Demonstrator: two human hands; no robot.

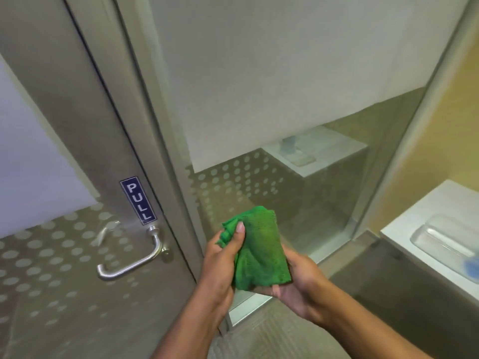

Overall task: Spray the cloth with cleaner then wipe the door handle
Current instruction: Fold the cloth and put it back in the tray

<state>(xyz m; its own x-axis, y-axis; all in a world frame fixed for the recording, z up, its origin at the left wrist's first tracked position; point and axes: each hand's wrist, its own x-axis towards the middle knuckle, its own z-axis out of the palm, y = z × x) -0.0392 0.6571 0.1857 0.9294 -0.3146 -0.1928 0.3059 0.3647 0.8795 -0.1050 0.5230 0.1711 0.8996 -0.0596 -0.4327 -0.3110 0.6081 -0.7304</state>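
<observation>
A crumpled green cloth point(259, 252) is held in front of me between both hands. My left hand point(223, 265) pinches its left edge with the thumb on top. Under the cloth's lower right side, my right hand point(298, 283) cups it from below. The silver lever door handle point(132, 263) sits on the metal door stile to the left of the cloth, below a blue PULL sign point(138, 200). Neither hand touches the handle. No spray bottle is in view.
A frosted glass door point(39, 151) with a dotted band stands at the left, a fixed glass panel point(272, 99) straight ahead. A white counter point(425, 229) with a clear tray point(440, 239) juts in at the right. Carpeted floor point(272, 332) lies below.
</observation>
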